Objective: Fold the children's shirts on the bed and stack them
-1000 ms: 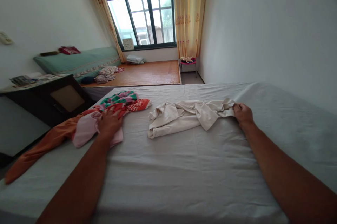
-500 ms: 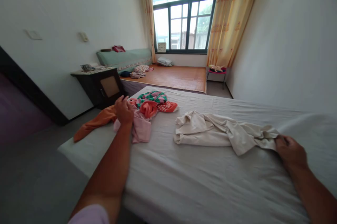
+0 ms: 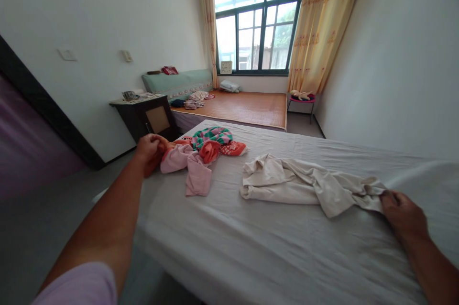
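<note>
My left hand [image 3: 149, 151] is closed on the pink garment [image 3: 190, 168] at the left edge of the bed [image 3: 251, 243]. The pink cloth lies bunched with an orange-red piece [image 3: 210, 149] and a green-and-pink patterned piece [image 3: 211, 135]. My right hand [image 3: 403, 212] pinches the right end of a crumpled cream garment [image 3: 304, 185] that stretches across the white sheet.
A dark bedside cabinet [image 3: 150, 118] stands left of the bed. Behind it a low platform with a woven mat [image 3: 247, 106], a green cushion [image 3: 177, 82] and small clothes runs to the window [image 3: 256, 32]. A pink stool [image 3: 301, 99] sits under the yellow curtain.
My view swung left. My left hand gripped the pink garment and drew it towards the bed's left edge; the orange cloth that hung off the side is gone from sight. My right hand keeps its hold.
</note>
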Tool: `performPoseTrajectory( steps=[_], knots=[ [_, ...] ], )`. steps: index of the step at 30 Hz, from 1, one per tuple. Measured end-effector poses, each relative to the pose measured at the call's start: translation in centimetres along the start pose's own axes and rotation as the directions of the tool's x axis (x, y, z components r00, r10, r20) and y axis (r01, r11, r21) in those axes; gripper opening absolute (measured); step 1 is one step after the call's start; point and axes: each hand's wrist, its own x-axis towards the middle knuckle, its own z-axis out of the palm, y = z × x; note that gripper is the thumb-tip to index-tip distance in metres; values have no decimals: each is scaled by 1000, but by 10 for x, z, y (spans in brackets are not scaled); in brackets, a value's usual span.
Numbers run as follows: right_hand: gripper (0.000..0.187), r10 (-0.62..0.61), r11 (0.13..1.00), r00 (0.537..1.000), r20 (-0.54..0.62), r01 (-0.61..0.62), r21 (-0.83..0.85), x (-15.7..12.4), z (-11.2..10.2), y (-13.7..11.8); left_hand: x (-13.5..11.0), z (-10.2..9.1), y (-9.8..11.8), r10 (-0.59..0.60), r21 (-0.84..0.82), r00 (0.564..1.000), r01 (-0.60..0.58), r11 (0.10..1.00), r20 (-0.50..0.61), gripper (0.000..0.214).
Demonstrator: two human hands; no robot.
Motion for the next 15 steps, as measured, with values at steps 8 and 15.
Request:
performPoseTrajectory(
  steps=[8,15],
  knots=[
    [32,-23,999,999,47,24,-36,1,1,-6,14,52,124,523,-245,843,-484,840,126,31],
    [36,-68,998,996,54,69,-13,-2,-1,-8,-88,138,117,405,150,605,-661,735,686,59]
  ],
)
